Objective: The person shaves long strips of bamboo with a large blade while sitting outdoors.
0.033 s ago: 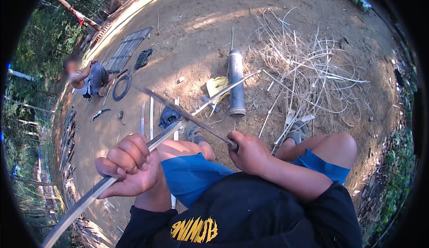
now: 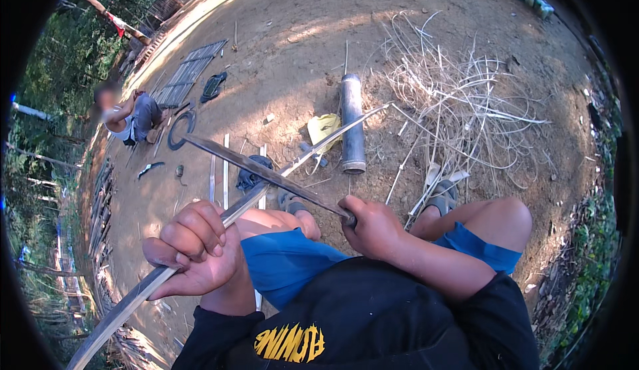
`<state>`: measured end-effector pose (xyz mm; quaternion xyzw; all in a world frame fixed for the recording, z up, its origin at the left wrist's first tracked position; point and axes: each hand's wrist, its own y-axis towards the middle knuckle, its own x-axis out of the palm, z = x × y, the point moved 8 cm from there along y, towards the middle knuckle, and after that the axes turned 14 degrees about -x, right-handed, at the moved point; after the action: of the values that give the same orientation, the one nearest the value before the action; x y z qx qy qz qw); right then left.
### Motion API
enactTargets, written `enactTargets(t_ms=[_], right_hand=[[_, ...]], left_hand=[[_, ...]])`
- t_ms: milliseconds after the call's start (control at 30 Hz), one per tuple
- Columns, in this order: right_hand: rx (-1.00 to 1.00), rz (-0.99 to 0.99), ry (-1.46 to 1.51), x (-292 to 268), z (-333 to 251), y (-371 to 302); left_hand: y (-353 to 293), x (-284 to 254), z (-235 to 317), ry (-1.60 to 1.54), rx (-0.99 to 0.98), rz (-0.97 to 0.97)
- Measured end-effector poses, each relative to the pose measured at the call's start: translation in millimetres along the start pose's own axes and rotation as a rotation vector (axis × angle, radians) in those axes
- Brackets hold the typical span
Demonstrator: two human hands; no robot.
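My left hand (image 2: 196, 247) is closed around a long split bamboo strip (image 2: 130, 297). The strip slants from the lower left up past my hand to the far middle, narrowing toward its far end. In my right hand (image 2: 373, 227) is the handle of a long-bladed knife, a machete (image 2: 233, 159) by its look. Its blade points to the upper left and crosses the strip just beyond my left hand. Whether the edge bites into the strip I cannot tell. Beneath the crossing lies a dark plastic bag (image 2: 251, 173) near my sandalled left foot.
A dark cylinder (image 2: 351, 127) lies ahead beside a yellow cloth or bag (image 2: 324, 132). Tangled pale shavings (image 2: 459, 97) spread at right. Far left, a person (image 2: 133, 117) sits near a coiled dark hose (image 2: 180, 130), sandals (image 2: 213, 87) and a slatted panel (image 2: 190, 73).
The machete's blade has turned and its tip has swung a little left and down, showing more of its flat side. My left hand and the strip have barely shifted.
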<state>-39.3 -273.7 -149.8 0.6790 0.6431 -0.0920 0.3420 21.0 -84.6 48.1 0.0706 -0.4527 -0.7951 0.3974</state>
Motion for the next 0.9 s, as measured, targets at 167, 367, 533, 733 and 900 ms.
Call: enactTargets(t_ms=[167, 367, 533, 733, 900], right_hand=[[0.258, 0.033, -0.041, -14, 51, -14], [0.240, -0.009, 0.013, 7, 82, -18], [0.220, -0.014, -0.027, -1, 57, 2], [0.276, -0.059, -0.146, -7, 104, 3], [0.318, -0.037, -0.157, -7, 110, 6]], left_hand=[[-4, 3, 0, 0.034, 0.002, 0.041], [-1, 3, -4, 0.004, -0.004, 0.096], [1, -26, 6, 0.062, 0.004, 0.154], [2, -21, -2, -0.002, -0.006, 0.187], [9, -40, -5, -0.138, -0.020, 0.227]])
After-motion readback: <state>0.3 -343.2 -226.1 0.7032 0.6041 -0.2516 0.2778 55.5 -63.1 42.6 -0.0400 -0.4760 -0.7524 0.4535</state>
